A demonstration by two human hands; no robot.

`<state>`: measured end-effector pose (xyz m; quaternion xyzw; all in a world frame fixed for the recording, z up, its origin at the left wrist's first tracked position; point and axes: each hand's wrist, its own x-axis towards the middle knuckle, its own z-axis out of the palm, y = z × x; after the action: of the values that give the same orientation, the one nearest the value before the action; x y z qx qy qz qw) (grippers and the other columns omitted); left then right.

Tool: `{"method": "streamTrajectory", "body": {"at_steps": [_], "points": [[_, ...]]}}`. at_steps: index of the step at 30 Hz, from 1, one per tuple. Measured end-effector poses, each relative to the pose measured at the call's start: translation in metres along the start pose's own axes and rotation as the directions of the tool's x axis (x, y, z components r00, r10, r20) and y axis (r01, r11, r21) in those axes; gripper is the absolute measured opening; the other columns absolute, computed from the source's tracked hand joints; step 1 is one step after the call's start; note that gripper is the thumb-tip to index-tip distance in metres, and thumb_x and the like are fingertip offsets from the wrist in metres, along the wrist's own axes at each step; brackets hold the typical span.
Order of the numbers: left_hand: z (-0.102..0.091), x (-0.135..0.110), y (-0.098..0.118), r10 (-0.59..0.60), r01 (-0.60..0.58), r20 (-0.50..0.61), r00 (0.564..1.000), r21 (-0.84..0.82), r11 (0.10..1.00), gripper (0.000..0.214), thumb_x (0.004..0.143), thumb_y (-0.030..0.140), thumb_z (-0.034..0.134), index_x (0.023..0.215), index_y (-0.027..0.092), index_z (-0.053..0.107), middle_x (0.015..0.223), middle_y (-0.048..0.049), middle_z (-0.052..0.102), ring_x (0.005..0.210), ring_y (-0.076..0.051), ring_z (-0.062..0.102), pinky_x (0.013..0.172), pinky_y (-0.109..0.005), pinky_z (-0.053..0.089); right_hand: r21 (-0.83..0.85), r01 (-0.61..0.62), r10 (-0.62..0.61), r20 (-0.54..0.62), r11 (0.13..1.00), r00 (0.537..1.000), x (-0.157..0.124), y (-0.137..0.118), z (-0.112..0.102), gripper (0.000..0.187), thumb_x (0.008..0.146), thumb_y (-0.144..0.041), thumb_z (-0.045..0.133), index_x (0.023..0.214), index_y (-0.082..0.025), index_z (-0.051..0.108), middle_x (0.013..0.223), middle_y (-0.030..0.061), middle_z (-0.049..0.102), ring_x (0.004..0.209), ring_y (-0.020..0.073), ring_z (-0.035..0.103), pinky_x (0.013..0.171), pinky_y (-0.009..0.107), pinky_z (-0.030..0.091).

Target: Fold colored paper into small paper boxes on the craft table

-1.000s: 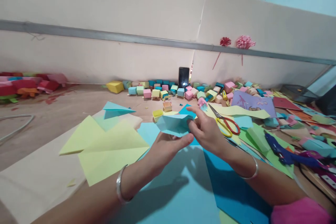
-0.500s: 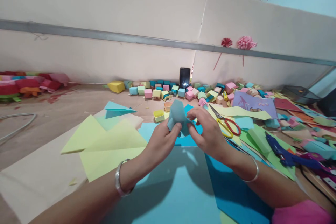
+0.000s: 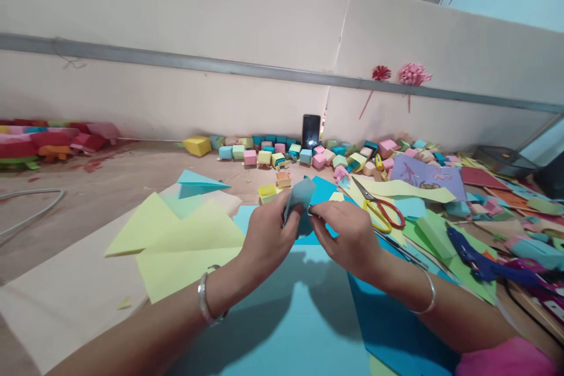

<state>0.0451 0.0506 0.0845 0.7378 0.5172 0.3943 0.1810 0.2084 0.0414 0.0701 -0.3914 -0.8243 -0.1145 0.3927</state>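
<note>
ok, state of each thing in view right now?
blue paper piece, partly folded, held upright in the air
left hand, pinching the paper's left side
right hand, pinching its right side
scissors, blades shut, lying flat
phone, standing upright
small yellow box, open-topped

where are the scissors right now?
Head view, right of centre: the scissors lie on a yellow paper strip just beyond the right hand, which holds the folded blue paper with the left hand.
</note>
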Motion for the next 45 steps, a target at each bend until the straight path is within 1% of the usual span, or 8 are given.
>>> {"method": "streamTrajectory", "body": {"at_steps": [3, 7, 13, 16, 20, 27, 34, 45], "points": [[-0.001, 0.002, 0.001, -0.026, 0.026, -0.018, 0.999, -0.007, 1.0, 0.013, 0.084, 0.022, 0.047, 0.071, 0.02, 0.051, 0.064, 0.0026, 0.053, 0.059, -0.014, 0.045, 0.057, -0.025, 0.035, 0.0, -0.008, 0.008, -0.024, 1.0, 1.0, -0.002, -0.001, 0.001, 0.014, 0.09, -0.016, 0.051, 0.087, -0.014, 0.065, 0.077, 0.006, 0.069, 0.072, 0.0168, 0.063, 0.07, 0.029, 0.047], [0.0, 0.001, -0.001, -0.034, 0.031, -0.021, 0.999, -0.141, 0.99, 0.013, 0.088, 0.024, 0.045, 0.087, 0.019, 0.058, 0.076, 0.0012, 0.06, 0.069, -0.014, 0.051, 0.062, -0.025, 0.041, 0.048, -0.031, 0.03, 0.009, 0.998, 1.0, -0.001, -0.001, 0.001, 0.015, 0.089, -0.014, 0.05, 0.088, -0.014, 0.065, 0.076, 0.006, 0.068, 0.072, 0.0175, 0.062, 0.067, 0.029, 0.048], [0.002, -0.006, -0.001, 0.13, -0.12, 0.02, 0.991, -0.262, 0.958, 0.021, 0.086, 0.012, 0.045, 0.095, 0.02, 0.062, 0.086, 0.0005, 0.065, 0.077, -0.014, 0.059, 0.069, -0.025, 0.046, 0.124, -0.046, 0.045, 0.01, 0.991, 0.999, 0.001, -0.001, 0.001, 0.013, 0.089, -0.015, 0.05, 0.086, -0.017, 0.063, 0.085, 0.008, 0.066, 0.083, 0.0195, 0.061, 0.073, 0.031, 0.049], [0.001, -0.008, 0.002, 0.246, -0.245, -0.031, 0.969, -0.259, 0.934, 0.026, 0.085, 0.007, 0.046, 0.1, 0.02, 0.062, 0.099, -0.0024, 0.066, 0.093, -0.016, 0.06, 0.082, -0.027, 0.047, 0.209, -0.173, 0.181, -0.02, 0.962, 0.983, 0.002, -0.001, 0.0, 0.004, 0.084, -0.015, 0.057, 0.083, -0.018, 0.056, 0.075, 0.0024, 0.061, 0.07, 0.0153, 0.058, 0.064, 0.027, 0.048], [0.001, -0.011, 0.003, 0.323, -0.329, -0.067, 0.944, -0.224, 0.917, 0.026, 0.082, 0.004, 0.052, 0.098, 0.021, 0.062, 0.098, -0.0033, 0.065, 0.095, -0.016, 0.061, 0.081, -0.028, 0.05, 0.417, -0.326, 0.339, 0.045, 0.849, 0.94, 0.006, -0.002, -0.004, 0.017, 0.079, -0.019, 0.065, 0.091, -0.02, 0.053, 0.075, -0.002, 0.061, 0.062, 0.0107, 0.057, 0.055, 0.021, 0.047], [0.007, -0.018, 0.004, 0.177, -0.202, -0.103, 0.979, -0.347, 0.916, 0.026, 0.081, 0.01, 0.061, 0.099, 0.022, 0.046, 0.097, -0.0012, 0.06, 0.09, -0.012, 0.064, 0.081, -0.025, 0.057, 0.361, -0.196, 0.211, -0.001, 0.912, 0.978, 0.011, 0.004, -0.012, 0.002, 0.083, -0.018, 0.064, 0.082, -0.02, 0.063, 0.081, 0.0023, 0.064, 0.076, 0.0147, 0.057, 0.066, 0.026, 0.046], [0.001, -0.017, 0.008, 0.293, -0.306, -0.09, 0.952, -0.339, 0.89, 0.019, 0.081, 0.011, 0.062, 0.094, 0.021, 0.053, 0.117, -0.0079, 0.055, 0.116, -0.019, 0.053, 0.086, -0.029, 0.057, 0.375, -0.262, 0.286, -0.009, 0.889, 0.958, 0.016, 0.013, -0.019, 0.003, 0.083, -0.019, 0.064, 0.081, -0.02, 0.066, 0.073, -0.0012, 0.062, 0.064, 0.0105, 0.054, 0.057, 0.023, 0.042], [-0.001, -0.01, 0.005, 0.308, -0.325, -0.104, 0.946, -0.278, 0.904, 0.012, 0.084, 0.012, 0.061, 0.091, 0.021, 0.065, 0.101, -0.0043, 0.064, 0.097, -0.015, 0.061, 0.08, -0.026, 0.054, 0.367, -0.185, 0.142, 0.14, 0.912, 0.98, 0.017, 0.008, -0.028, 0.015, 0.08, -0.011, 0.066, 0.092, -0.018, 0.063, 0.087, 0.0022, 0.065, 0.073, 0.0117, 0.055, 0.064, 0.024, 0.046]]}}
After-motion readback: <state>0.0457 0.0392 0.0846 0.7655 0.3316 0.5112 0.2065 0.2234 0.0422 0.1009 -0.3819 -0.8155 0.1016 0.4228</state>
